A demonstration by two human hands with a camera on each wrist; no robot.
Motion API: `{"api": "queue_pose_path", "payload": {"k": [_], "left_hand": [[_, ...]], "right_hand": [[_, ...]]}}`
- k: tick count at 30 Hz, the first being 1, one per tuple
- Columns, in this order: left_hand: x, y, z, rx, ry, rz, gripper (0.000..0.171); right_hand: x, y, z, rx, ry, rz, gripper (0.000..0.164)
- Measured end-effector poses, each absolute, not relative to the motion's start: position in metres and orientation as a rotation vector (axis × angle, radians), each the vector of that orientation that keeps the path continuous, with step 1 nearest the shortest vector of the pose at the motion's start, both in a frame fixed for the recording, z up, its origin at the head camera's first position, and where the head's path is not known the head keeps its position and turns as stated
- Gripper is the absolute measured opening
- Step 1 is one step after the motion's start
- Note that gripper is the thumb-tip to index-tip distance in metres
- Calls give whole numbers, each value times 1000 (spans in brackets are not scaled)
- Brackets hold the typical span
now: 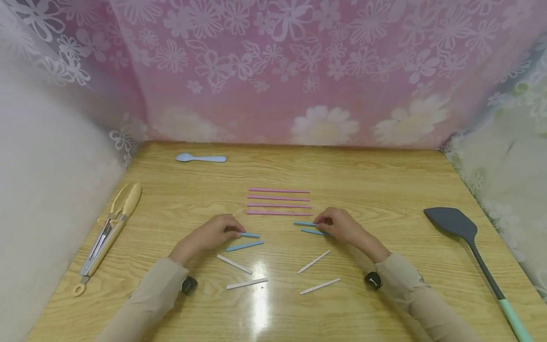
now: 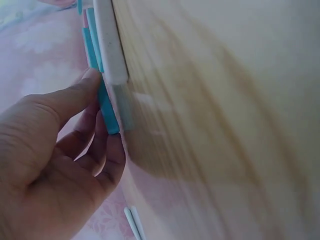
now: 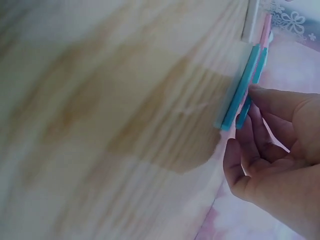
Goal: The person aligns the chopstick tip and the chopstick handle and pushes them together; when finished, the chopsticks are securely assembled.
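Note:
My left hand [image 1: 219, 231] pinches a short blue stick [image 1: 251, 234] between thumb and fingers, close over the table; a second blue stick [image 1: 244, 246] lies just nearer. In the left wrist view the pinched stick [image 2: 108, 107] shows along the fingertips. On the other side, my right hand [image 1: 343, 226] pinches the farther of two blue sticks [image 1: 303, 223]. The nearer blue stick [image 1: 313, 232] reaches partly under that hand. Both appear side by side in the right wrist view, where thumb and fingers meet on the farther stick [image 3: 244, 114].
Several long pink sticks [image 1: 279, 205] lie in parallel beyond the hands. Short white sticks [image 1: 247, 283] are spread nearer. Tongs [image 1: 107, 237] lie at the left, a light blue spoon [image 1: 201, 158] at the back, a dark spatula [image 1: 457, 223] at the right. A floral curtain [image 1: 273, 71] hangs behind the table.

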State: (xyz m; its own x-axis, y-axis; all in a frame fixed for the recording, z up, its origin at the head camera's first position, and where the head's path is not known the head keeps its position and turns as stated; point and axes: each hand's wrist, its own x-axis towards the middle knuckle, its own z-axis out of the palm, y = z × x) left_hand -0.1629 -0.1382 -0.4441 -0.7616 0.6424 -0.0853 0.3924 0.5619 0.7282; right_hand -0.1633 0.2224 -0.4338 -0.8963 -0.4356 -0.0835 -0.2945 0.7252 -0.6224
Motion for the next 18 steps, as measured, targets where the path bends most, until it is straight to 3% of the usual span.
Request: {"api": "queue_pose_path", "payload": {"k": [18], "left_hand": [[-157, -103, -425, 894, 2472, 1155, 17]], "right_hand": [[-132, 190, -421, -726, 2717, -1238, 10]]}}
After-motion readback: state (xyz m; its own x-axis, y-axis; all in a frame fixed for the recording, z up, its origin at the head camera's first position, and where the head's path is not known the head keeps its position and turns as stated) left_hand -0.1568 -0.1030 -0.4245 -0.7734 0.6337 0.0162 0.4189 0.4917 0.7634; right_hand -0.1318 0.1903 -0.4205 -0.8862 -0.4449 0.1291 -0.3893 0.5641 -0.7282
